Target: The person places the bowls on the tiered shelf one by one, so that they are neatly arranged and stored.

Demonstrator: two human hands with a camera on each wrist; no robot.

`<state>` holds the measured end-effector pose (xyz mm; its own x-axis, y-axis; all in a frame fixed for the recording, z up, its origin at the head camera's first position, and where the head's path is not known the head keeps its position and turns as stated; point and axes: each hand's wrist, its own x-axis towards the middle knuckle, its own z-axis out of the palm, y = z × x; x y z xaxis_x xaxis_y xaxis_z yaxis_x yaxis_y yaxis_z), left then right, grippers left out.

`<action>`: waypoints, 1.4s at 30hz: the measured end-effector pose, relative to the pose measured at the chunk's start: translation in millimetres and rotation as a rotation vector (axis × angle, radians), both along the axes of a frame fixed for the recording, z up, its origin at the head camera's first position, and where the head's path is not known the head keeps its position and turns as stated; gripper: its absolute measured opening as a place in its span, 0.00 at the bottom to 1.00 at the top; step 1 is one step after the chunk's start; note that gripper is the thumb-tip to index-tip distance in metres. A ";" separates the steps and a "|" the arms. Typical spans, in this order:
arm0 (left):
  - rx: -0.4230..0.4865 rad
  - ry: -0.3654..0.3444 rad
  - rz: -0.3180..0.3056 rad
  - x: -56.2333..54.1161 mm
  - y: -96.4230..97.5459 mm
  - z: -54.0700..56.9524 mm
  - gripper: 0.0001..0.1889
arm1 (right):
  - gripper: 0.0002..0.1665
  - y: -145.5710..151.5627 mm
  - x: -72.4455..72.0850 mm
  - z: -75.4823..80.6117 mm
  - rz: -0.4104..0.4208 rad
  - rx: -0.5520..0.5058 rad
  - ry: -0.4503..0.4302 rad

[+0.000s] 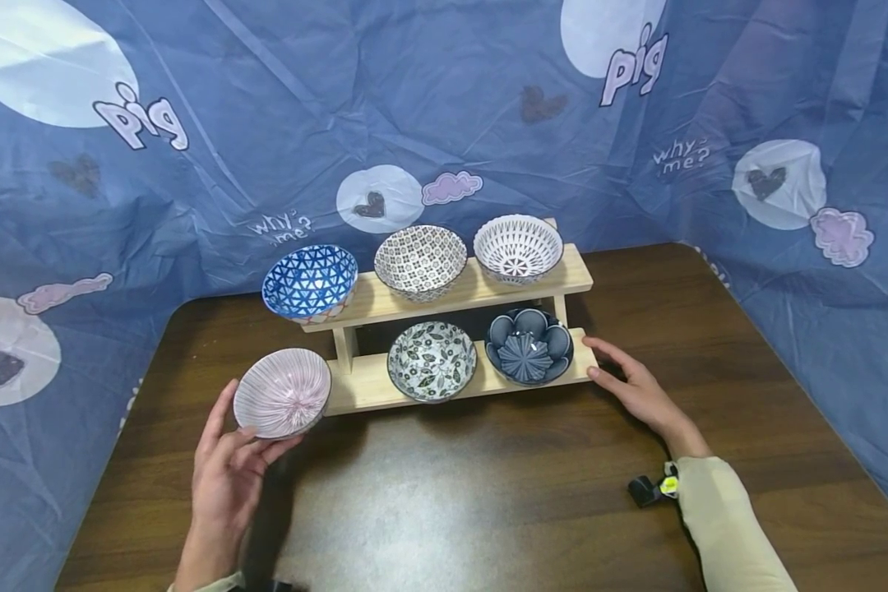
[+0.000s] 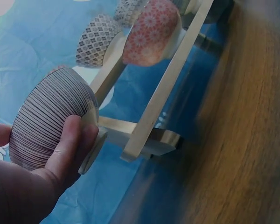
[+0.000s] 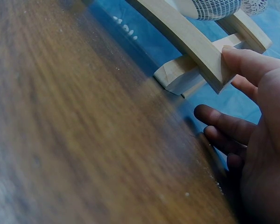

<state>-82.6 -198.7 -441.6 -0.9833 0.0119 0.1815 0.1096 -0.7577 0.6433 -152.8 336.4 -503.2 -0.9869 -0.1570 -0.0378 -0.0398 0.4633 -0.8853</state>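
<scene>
My left hand (image 1: 229,473) holds a small bowl (image 1: 284,393) with fine pinkish stripes inside, thumb at the rim and fingers beneath. Dark lines cover this bowl's outside (image 2: 51,121) in the left wrist view. It is beside the left end of a two-step wooden display stand (image 1: 370,399). With thumb and forefinger my right hand (image 1: 640,395) grips the right end of the lower shelf; its other fingers hang below, loosely bent, in the right wrist view. On that shelf sit a leaf-patterned bowl (image 1: 432,362) and a dark blue flower-shaped bowl (image 1: 527,349).
The upper shelf carries a blue triangle-patterned bowl (image 1: 311,282), a brown-and-white patterned bowl (image 1: 420,261) and a white ribbed-pattern bowl (image 1: 518,248). Under the stand is a brown wooden table (image 1: 444,501). A blue printed cloth (image 1: 444,99) hangs behind and along both sides.
</scene>
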 end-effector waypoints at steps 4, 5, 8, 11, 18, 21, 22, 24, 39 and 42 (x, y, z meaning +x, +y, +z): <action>-0.031 -0.012 -0.006 0.3 3.7 -0.8 0.33 | 0.33 0.3 0.3 -0.7 -0.002 0.000 0.004; -0.043 -0.018 -0.005 0.3 4.5 -1.1 0.33 | 0.33 0.4 0.3 -0.8 -0.002 0.002 0.004; -0.062 -0.035 -0.010 -0.1 7.2 -2.5 0.32 | 0.33 0.5 0.2 -0.7 -0.003 0.006 0.003; -0.078 -0.052 -0.010 -0.7 9.6 -4.3 0.33 | 0.33 0.5 -0.2 -0.7 -0.003 0.010 0.001; -0.100 -0.063 -0.034 -3.9 14.5 -8.3 0.33 | 0.33 0.6 -0.6 -0.8 0.002 0.009 0.014; -0.121 -0.079 -0.042 -6.0 16.7 -8.9 0.33 | 0.32 0.9 -0.7 -2.1 0.003 0.016 0.035; -0.125 -0.085 -0.046 -6.6 17.3 -9.2 0.34 | 0.32 1.0 -0.8 -2.5 0.002 0.020 0.044; -0.132 -0.100 -0.053 -7.9 18.4 -9.5 0.33 | 0.31 1.1 -0.9 -3.3 0.002 0.021 0.055; -0.087 -0.095 -0.111 -15.7 28.1 -11.6 0.32 | 0.31 1.2 -0.3 -3.4 -0.004 0.033 0.053; -0.078 -0.087 -0.122 -16.5 29.4 -11.9 0.32 | 0.31 1.0 -0.1 -2.7 -0.005 0.030 0.050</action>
<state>-99.0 -169.3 -453.5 -0.9856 0.1433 0.0894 -0.0394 -0.7096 0.7035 -152.9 337.4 -505.9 -0.9884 -0.1514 0.0065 -0.0808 0.4899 -0.8680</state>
